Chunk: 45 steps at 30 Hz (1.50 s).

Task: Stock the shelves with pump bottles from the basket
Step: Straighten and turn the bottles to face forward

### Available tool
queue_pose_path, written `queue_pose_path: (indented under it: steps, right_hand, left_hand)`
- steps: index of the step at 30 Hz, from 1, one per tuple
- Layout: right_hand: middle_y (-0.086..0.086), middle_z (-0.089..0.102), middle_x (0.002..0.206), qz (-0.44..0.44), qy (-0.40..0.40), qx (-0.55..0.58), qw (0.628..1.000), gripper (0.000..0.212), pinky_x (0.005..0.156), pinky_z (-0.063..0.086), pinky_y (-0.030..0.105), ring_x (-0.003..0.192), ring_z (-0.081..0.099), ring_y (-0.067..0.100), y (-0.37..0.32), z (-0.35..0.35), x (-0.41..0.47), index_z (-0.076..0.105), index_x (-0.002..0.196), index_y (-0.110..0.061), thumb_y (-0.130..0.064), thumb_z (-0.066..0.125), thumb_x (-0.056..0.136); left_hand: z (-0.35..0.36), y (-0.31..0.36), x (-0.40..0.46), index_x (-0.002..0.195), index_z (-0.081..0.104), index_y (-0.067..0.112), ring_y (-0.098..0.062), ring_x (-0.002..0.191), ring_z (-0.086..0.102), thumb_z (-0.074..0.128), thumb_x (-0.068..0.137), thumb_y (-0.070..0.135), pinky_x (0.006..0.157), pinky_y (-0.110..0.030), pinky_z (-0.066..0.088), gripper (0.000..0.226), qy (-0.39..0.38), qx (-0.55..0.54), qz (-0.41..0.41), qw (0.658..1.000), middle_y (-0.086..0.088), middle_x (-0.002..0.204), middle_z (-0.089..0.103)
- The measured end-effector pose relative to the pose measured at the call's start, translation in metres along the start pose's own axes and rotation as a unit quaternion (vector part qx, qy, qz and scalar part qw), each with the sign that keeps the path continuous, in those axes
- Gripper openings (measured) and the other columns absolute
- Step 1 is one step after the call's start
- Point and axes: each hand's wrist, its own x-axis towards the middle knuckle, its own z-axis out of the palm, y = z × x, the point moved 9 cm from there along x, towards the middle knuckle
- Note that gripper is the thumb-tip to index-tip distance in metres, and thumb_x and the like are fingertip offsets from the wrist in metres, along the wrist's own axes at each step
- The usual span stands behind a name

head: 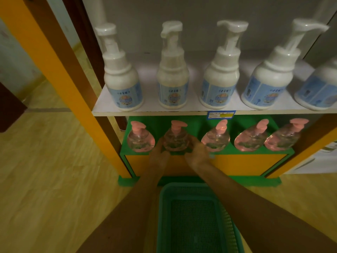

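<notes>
Several clear pump bottles of pink liquid stand in a row on the green bottom shelf. Both of my hands hold the second bottle from the left, which stands upright on the shelf. My left hand grips its left side and my right hand grips its right side. The other pink bottles, such as the leftmost one and the middle one, stand untouched. A green mesh basket lies on the floor below my arms, and no bottles show inside it.
The white upper shelf carries several white pump bottles with blue labels. A blue price tag hangs on its front edge. Orange shelf posts flank the unit. Wooden floor spreads to the left.
</notes>
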Motion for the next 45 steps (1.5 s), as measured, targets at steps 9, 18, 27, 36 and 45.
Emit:
queue_pose_path:
  steps: [9,18,27,36,45]
  right_hand:
    - [0.011,0.059,0.128,-0.008,-0.012,0.004,1.000,0.055,0.105,0.044,0.038,0.120,0.054,0.027,0.002,0.005,0.001,0.048,0.134,-0.012,0.009,0.053,0.083]
    - [0.005,0.060,0.123,0.001,-0.018,0.016,1.000,0.049,0.104,0.044,0.035,0.116,0.054,0.022,0.004,0.006,0.003,0.051,0.130,-0.011,0.009,0.052,0.085]
    - [0.014,0.052,0.131,0.041,0.020,-0.027,0.999,0.047,0.104,0.043,0.039,0.124,0.047,0.028,0.027,-0.022,0.000,0.050,0.131,-0.006,0.011,0.048,0.086]
    - [0.021,0.065,0.111,0.081,0.192,-0.018,0.978,0.023,0.083,0.048,0.039,0.102,0.060,0.037,0.046,-0.118,-0.014,0.059,0.111,0.000,-0.002,0.057,0.088]
    - [0.014,0.057,0.128,0.070,0.057,0.020,0.996,0.047,0.099,0.045,0.036,0.117,0.053,0.030,0.058,-0.107,0.004,0.045,0.133,-0.008,-0.001,0.056,0.088]
  left_hand:
    - [-0.003,-0.004,0.000,0.146,0.030,0.011,-0.028,0.135,0.036,0.037,0.096,-0.004,0.108,-0.031,0.031,0.053,-0.011,0.008,-0.001,1.000,-0.011,0.149,0.038]
    - [-0.002,-0.005,0.000,0.144,0.033,0.014,-0.029,0.132,0.040,0.040,0.097,0.002,0.108,-0.036,0.034,0.050,0.005,0.040,-0.005,0.999,-0.010,0.145,0.043]
    - [0.018,0.003,-0.007,0.111,0.059,0.002,-0.019,0.081,0.052,0.047,0.089,0.002,0.070,-0.028,0.042,0.025,0.027,0.117,0.013,0.993,-0.003,0.087,0.056]
    - [0.086,0.022,-0.012,0.134,0.046,0.001,-0.035,0.091,0.057,0.048,0.093,0.006,0.068,-0.028,0.044,0.042,-0.060,-0.010,-0.012,0.998,-0.029,0.141,0.042]
    - [0.126,0.037,-0.010,0.123,0.051,0.019,-0.026,0.108,0.057,0.046,0.096,0.021,0.100,-0.043,0.045,0.027,-0.066,0.038,0.023,0.997,-0.009,0.121,0.060]
